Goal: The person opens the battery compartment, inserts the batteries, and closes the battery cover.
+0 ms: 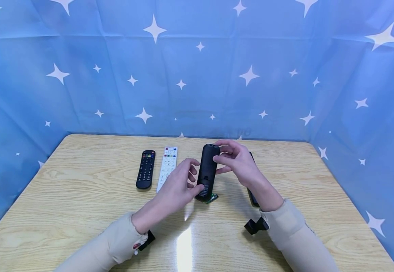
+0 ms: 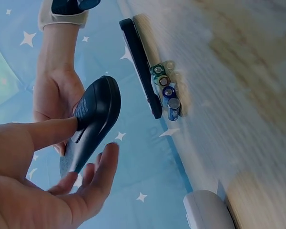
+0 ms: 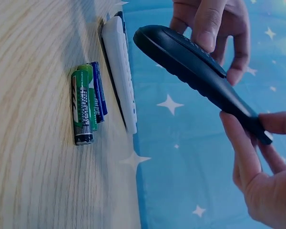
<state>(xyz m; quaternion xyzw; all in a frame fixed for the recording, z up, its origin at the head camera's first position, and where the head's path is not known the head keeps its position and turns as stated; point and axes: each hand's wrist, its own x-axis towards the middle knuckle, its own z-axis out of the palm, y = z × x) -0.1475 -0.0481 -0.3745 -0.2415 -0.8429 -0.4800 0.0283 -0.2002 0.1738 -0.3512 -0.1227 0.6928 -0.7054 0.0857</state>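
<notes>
A black remote control point(image 1: 208, 168) is held up off the table, its back side facing the head camera. My right hand point(image 1: 237, 158) pinches its upper end between thumb and fingers. The thumb of my left hand point(image 1: 183, 183) presses on the battery cover point(image 3: 193, 47) near the lower end, while its other fingers stay loosely bent beside the remote, apart from it. Below the remote, several green and blue batteries point(image 3: 83, 107) lie side by side on the table; in the head view the remote hides most of them.
Left of the hands lie another black remote control point(image 1: 146, 169) and a white remote control point(image 1: 168, 164), both buttons up. A dark object point(image 1: 253, 198) lies partly hidden under my right forearm. The wooden table point(image 1: 91, 181) ends at a blue star-patterned curtain point(image 1: 197, 75).
</notes>
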